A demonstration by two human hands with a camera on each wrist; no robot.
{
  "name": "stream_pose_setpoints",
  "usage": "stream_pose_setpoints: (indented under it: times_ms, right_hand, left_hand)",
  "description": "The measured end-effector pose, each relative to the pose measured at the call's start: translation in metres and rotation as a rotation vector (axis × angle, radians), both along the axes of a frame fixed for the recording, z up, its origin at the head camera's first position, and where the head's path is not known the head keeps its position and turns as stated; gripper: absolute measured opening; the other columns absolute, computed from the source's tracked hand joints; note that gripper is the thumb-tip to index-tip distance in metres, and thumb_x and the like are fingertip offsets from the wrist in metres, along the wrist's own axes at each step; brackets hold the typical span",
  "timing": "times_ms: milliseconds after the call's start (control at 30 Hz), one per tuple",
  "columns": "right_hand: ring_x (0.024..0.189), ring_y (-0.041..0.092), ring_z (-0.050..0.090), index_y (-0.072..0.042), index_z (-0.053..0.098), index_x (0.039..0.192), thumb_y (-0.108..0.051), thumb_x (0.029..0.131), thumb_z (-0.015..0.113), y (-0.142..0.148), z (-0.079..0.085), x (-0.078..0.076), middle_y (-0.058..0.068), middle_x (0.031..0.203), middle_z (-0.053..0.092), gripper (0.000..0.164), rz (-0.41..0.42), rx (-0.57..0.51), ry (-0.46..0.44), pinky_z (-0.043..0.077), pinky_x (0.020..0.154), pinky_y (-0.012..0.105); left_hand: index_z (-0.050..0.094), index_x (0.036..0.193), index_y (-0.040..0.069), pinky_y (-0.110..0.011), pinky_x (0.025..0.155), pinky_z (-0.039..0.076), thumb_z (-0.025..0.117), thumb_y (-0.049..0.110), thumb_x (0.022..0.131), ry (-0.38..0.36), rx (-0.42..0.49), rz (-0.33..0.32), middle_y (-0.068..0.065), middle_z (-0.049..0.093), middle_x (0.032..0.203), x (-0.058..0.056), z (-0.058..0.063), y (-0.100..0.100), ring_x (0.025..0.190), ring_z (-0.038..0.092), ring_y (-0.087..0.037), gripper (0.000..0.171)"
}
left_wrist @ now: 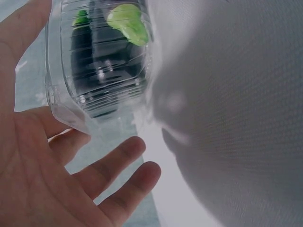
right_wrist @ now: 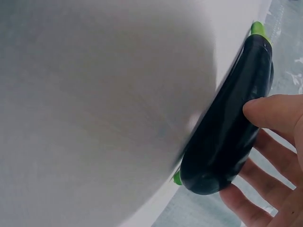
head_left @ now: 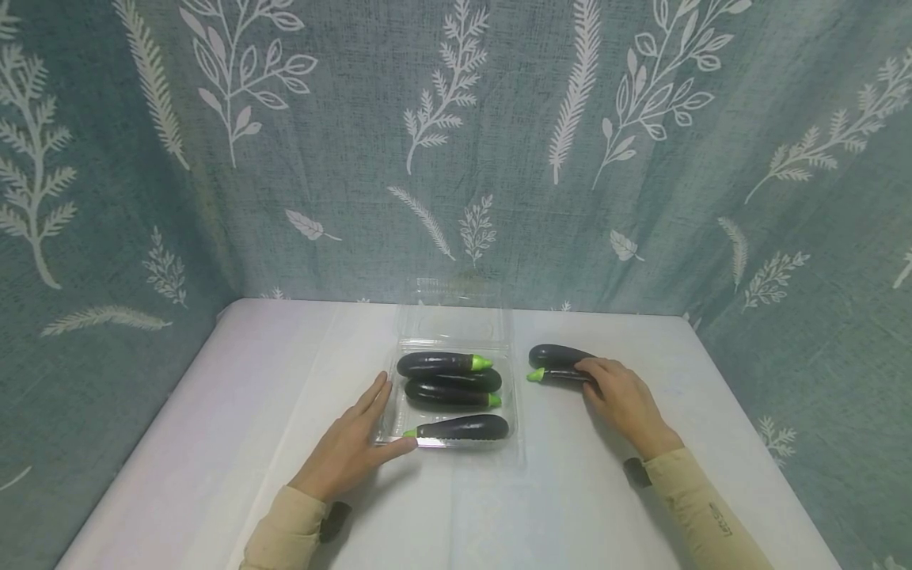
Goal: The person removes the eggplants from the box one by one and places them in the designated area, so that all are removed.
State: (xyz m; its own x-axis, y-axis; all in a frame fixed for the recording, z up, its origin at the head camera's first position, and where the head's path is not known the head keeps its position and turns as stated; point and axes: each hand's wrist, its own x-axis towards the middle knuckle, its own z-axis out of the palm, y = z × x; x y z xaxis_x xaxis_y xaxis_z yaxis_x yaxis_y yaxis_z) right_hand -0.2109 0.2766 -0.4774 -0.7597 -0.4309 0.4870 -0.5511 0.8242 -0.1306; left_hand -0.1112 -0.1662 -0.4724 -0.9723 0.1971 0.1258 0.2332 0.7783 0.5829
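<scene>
front eggplant (head_left: pixel 563 374): on table (head_left: pixel 584 491), right of clear box (head_left: pixel 463 444) | long axis left-right, stem toward box | right hand (head_left: pixel 623 400) nearer, pinching its blunt end | left hand (head_left: pixel 345 451) spread wide at box's left side

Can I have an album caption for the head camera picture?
Four eggplants in an open clear clamshell, left hand touching it, right hand gripping another eggplant.
</scene>
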Motion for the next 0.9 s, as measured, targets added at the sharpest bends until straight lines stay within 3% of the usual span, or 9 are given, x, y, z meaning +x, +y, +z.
stream_pose_setpoints:
  times_ms: [567, 900]
  right_hand:
    - [0.109, 0.037, 0.066, -0.003, 0.070, 0.118, -0.003, 0.084, 0.080, 0.0006, -0.0036, -0.0018, 0.015, 0.118, 0.070, 0.035, -0.007, -0.021, 0.010, 0.054, 0.092, 0.053]
    - [0.110, 0.037, 0.065, -0.004, 0.070, 0.119, -0.007, 0.087, 0.076, -0.0012, 0.0021, 0.0002, 0.015, 0.118, 0.070, 0.032, -0.023, -0.044, 0.006, 0.053, 0.092, 0.053]
  left_hand:
    - [0.028, 0.161, 0.010, -0.060, 0.115, 0.032, 0.069, 0.064, 0.087, -0.004, -0.002, -0.001, -0.003, 0.018, 0.169, 0.0008, 0.0005, 0.0002, 0.145, 0.034, -0.042, 0.101]
    - [0.028, 0.161, 0.009, -0.060, 0.115, 0.032, 0.068, 0.065, 0.087, 0.001, -0.006, -0.004, -0.003, 0.018, 0.169, 0.0007, 0.0004, 0.0004, 0.145, 0.034, -0.042, 0.101]
